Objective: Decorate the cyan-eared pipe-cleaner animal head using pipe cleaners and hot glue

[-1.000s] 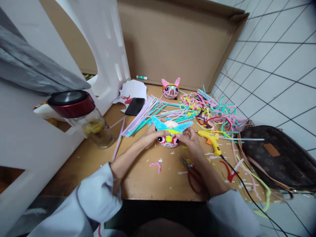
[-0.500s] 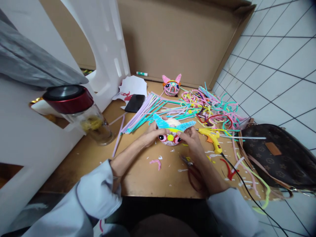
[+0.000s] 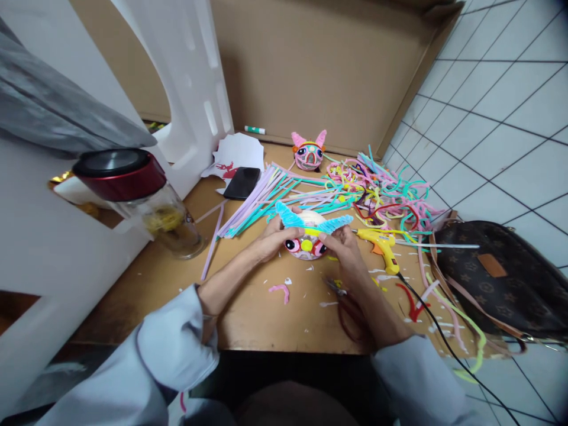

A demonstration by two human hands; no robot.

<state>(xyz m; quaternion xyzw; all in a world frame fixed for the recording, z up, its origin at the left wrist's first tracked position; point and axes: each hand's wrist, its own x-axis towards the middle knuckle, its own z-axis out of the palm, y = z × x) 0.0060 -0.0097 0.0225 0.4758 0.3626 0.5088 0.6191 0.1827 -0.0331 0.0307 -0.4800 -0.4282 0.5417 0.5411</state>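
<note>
A pipe-cleaner animal head [image 3: 307,245] with blue ears, pink-and-black eyes and a yellow nose is held between both hands above the cardboard-covered table. My left hand [image 3: 271,239] grips its left side, thumb along the yellow band under the ears. On the other side, my right hand [image 3: 344,244] pinches the band with its thumb, fingers behind the right ear. Scissors [image 3: 350,310] with dark red handles lie partly beneath my right forearm. Just right of that hand is a yellow hot glue gun [image 3: 382,248] with a glue stick in it.
Behind stands a finished-looking pink-eared head [image 3: 308,155]. Pipe cleaners lie in a bundle [image 3: 257,198] and a tangled heap [image 3: 386,192]. A phone [image 3: 242,183], a glass bottle [image 3: 171,222] and a marker [image 3: 255,130] are to the left or back; a brown handbag [image 3: 501,278] sits right.
Both hands keep their hold on the blue-eared head, with almost no movement. The whole view has shifted very slightly.
</note>
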